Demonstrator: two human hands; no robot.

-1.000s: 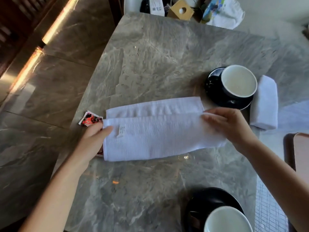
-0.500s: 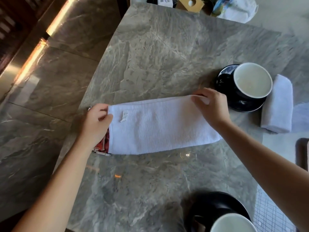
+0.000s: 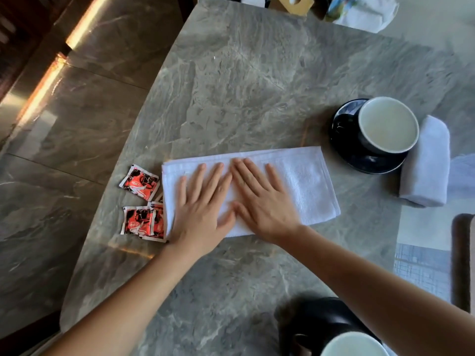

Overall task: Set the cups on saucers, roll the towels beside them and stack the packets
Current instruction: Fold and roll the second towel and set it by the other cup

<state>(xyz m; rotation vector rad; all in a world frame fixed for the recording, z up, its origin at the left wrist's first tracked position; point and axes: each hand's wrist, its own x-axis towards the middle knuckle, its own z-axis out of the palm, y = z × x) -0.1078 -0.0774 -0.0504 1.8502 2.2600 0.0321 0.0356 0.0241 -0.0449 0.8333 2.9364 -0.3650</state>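
A white towel [image 3: 308,181], folded into a long strip, lies flat on the grey marble table [image 3: 244,78]. My left hand [image 3: 200,201] and my right hand [image 3: 262,199] press flat on it side by side, fingers straight. Three red and black packets [image 3: 140,183] lie loose just left of the towel, one partly under its edge. At the right, a white-lined cup [image 3: 388,124] sits on a dark saucer [image 3: 344,140], with a rolled white towel [image 3: 426,163] beside it. A second cup [image 3: 354,345] on a dark saucer [image 3: 308,319] shows at the bottom edge.
The table's left edge runs diagonally close to the packets, with stone floor beyond. A cardboard box [image 3: 293,3] and a white bag [image 3: 365,11] stand at the far end. A chair back [image 3: 462,260] and paper [image 3: 424,227] are at the right.
The towel's near half was folded over onto the far half. Both hands let go of its ends and moved to the middle, pressing flat. The packets are uncovered now.
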